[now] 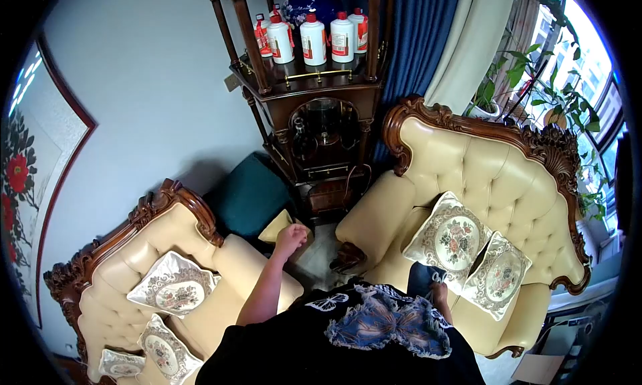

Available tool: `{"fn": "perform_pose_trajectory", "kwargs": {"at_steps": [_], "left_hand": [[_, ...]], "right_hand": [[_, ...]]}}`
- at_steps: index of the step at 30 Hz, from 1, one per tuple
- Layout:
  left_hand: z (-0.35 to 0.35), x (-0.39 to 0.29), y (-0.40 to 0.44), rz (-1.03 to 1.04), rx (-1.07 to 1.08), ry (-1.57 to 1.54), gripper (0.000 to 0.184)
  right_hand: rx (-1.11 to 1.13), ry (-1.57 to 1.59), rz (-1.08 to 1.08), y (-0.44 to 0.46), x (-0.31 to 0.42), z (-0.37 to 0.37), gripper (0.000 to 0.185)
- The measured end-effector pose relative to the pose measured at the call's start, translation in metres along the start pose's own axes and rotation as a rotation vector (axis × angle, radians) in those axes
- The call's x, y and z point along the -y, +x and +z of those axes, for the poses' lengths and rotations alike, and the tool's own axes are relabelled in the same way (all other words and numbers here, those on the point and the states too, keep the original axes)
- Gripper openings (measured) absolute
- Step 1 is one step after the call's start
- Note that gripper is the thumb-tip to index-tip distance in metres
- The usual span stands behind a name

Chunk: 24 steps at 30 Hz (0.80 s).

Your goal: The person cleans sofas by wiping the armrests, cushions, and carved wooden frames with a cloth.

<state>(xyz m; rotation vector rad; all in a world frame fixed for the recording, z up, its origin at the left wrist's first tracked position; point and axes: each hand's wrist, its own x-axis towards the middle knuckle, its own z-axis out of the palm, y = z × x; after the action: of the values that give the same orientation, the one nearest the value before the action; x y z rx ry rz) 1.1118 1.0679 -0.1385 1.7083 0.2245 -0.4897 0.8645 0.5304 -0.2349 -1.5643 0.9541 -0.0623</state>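
My left hand (292, 239) is stretched forward above the gap between the two sofas, its fingers curled closed. A yellow, pointed piece (277, 226) shows right behind it. I cannot tell whether the fingers touch it, and whatever they may hold is hidden. Close to my right side, my right hand (439, 293) is closed on a dark blue cloth item (422, 278), partly hidden by my patterned black shirt (287, 348). Just past that hand, a floral cushion (455, 238) leans on the right sofa (468, 161).
A dark wooden cabinet (321, 94) holds several white bottles (313, 40) with red caps. A dark green covered block (247, 194) stands beside the left sofa (110, 278). A brown bag (329, 194) sits at the cabinet's foot. Grey floor (322, 251) shows between the sofas.
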Motion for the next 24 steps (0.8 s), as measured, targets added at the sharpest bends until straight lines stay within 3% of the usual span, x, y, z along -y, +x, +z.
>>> {"fn": "perform_pose_trajectory", "kwargs": {"at_steps": [2, 7, 8, 10, 14, 19, 22, 24], "left_hand": [[-0.005, -0.004, 0.004, 0.0, 0.01, 0.016, 0.028], [-0.002, 0.002, 0.011, -0.05, 0.024, -0.07, 0.024], [0.002, 0.004, 0.015, -0.07, 0.034, -0.054, 0.023], [0.008, 0.003, 0.021, -0.068, 0.071, -0.03, 0.023], [0.023, 0.011, 0.043, -0.062, 0.189, 0.046, 0.028], [0.06, 0.013, 0.052, -0.113, 0.237, 0.118, 0.027], [0.079, 0.031, 0.055, -0.141, 0.268, 0.119, 0.024], [0.092, 0.039, 0.053, -0.231, 0.3, 0.011, 0.024]], "right_hand": [[0.105, -0.201, -0.219, 0.003, 0.001, 0.001, 0.012], [-0.053, -0.172, -0.18, 0.011, -0.013, 0.004, 0.014], [-0.116, 0.299, -0.027, 0.001, -0.014, 0.011, 0.016], [0.169, 0.778, 0.246, 0.0, -0.013, 0.009, 0.031], [0.354, 0.996, 0.219, -0.041, 0.049, 0.04, 0.073], [0.281, 0.831, 0.184, -0.041, 0.068, 0.04, 0.066], [0.278, 0.882, 0.28, -0.023, 0.057, 0.035, 0.06], [0.159, 0.832, 0.319, 0.002, 0.028, 0.027, 0.057]]}}
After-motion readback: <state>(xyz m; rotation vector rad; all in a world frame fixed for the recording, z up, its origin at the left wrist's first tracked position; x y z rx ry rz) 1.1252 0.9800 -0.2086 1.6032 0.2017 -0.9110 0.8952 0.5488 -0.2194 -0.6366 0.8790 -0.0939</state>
